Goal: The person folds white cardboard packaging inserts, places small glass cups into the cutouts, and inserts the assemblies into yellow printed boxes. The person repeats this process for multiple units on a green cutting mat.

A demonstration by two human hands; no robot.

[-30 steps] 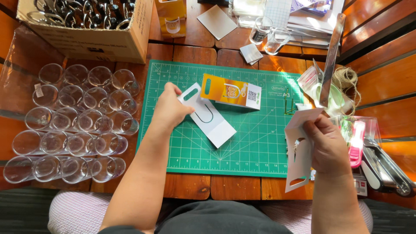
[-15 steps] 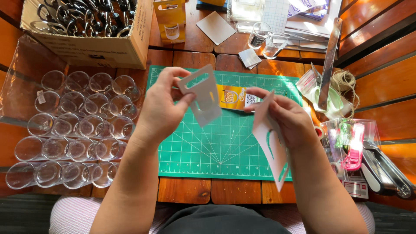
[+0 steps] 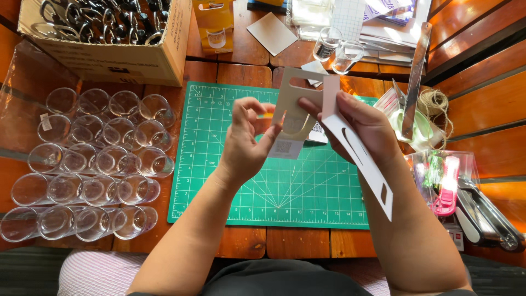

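Both my hands are raised over the green cutting mat (image 3: 219, 164). My left hand (image 3: 246, 142) pinches the lower edge of a pale cut-out card (image 3: 296, 118) that has a slot near its top. My right hand (image 3: 364, 126) grips a long white card strip (image 3: 359, 159) with a curved slit, which hangs down to the right. Its fingertips also touch the cut-out card's right side. The two cards overlap at their upper edges. A small yellow box on the mat is almost hidden behind the hands.
Several clear glass cups (image 3: 93, 153) lie in rows left of the mat. A cardboard box of metal clips (image 3: 109, 44) stands at the back left, a yellow package (image 3: 216, 22) beside it. A metal ruler (image 3: 416, 77), twine (image 3: 433, 101) and a pink tool (image 3: 446, 186) are on the right.
My left hand lifted the cut-out card off the mat and carried it right. My right hand brought the white strip up and left, so the two cards now meet.
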